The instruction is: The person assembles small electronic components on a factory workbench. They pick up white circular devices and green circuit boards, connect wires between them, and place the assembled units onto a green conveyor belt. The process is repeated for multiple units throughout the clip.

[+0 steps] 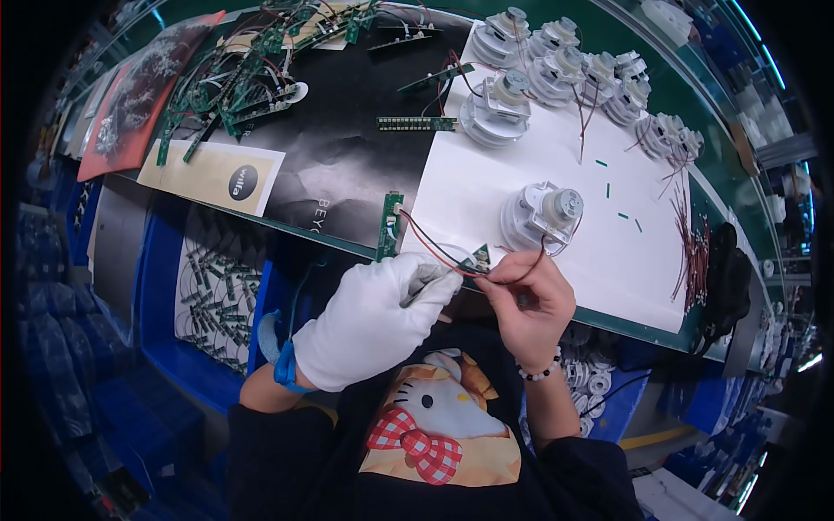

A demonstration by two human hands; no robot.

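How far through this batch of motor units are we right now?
Done, it seems: a row of white motor units with wires sits at the sheet's far end. In hand: the gloved left hand and bare right hand work red and black wires by one motor unit. Left: a pile of green circuit boards and loose wires.

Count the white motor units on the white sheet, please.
About 9: one near the hands, one above it, and seven in a row along the sheet's far edge, from top left to the right end. Some overlap, so more may be hidden.
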